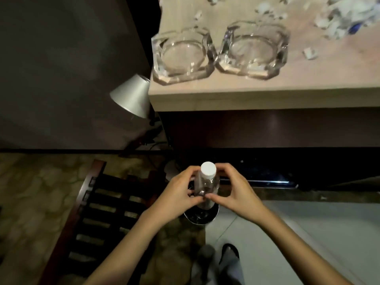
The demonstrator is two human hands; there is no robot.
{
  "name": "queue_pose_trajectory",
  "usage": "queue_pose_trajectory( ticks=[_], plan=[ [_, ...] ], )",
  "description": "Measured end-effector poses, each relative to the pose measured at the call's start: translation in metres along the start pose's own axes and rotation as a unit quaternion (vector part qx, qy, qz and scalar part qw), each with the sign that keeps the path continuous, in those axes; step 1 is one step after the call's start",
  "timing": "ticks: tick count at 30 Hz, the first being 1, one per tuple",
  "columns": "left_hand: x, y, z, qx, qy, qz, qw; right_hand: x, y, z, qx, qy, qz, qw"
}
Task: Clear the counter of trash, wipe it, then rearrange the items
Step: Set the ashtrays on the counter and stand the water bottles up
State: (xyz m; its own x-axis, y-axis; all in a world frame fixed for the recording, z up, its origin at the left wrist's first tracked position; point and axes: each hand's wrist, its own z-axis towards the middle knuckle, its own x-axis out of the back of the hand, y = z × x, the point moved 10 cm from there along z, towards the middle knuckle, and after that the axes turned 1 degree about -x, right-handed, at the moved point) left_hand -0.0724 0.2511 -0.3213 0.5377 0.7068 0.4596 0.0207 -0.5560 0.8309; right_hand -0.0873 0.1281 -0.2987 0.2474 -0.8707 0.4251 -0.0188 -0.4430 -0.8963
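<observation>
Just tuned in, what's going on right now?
A person holds a clear plastic bottle with a white cap in both hands, left hand and right hand, over a small trash bin on the floor. Up on the counter, two glass ashtrays sit side by side, with paper scraps scattered beyond them.

clear plastic bottle (206, 187) with a white cap (208, 170) between the fingers, black-lined bin (200, 215) with a silvery rim right under them, two clear glass ashtrays (183, 56) and white paper scraps (309, 52) on the pale beige counter (246, 97) well beyond
</observation>
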Motion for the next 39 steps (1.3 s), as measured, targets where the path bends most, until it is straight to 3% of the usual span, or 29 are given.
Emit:
queue_pose_trajectory(
  ticks=[10,20,26,34,39],
  plan=[
    [-0.106,-0.195,0.077,0.087,-0.053,0.197,0.975,-0.127,0.222,0.03,-0.117,-0.029,-0.059,0.991],
    [-0.123,-0.264,0.094,0.155,-0.09,0.268,0.947,-0.148,0.327,0.03,-0.235,-0.11,-0.15,0.954],
    [-0.083,-0.193,0.072,0.129,-0.078,0.263,0.953,-0.093,0.264,0.021,-0.217,-0.136,-0.176,0.95],
    [-0.027,-0.022,0.045,0.045,-0.126,0.319,0.938,-0.008,0.09,0.022,-0.114,-0.148,-0.297,0.936],
    [0.009,0.07,0.025,-0.011,-0.111,0.352,0.929,0.045,-0.005,0.01,-0.075,-0.133,-0.301,0.941]
  ],
)
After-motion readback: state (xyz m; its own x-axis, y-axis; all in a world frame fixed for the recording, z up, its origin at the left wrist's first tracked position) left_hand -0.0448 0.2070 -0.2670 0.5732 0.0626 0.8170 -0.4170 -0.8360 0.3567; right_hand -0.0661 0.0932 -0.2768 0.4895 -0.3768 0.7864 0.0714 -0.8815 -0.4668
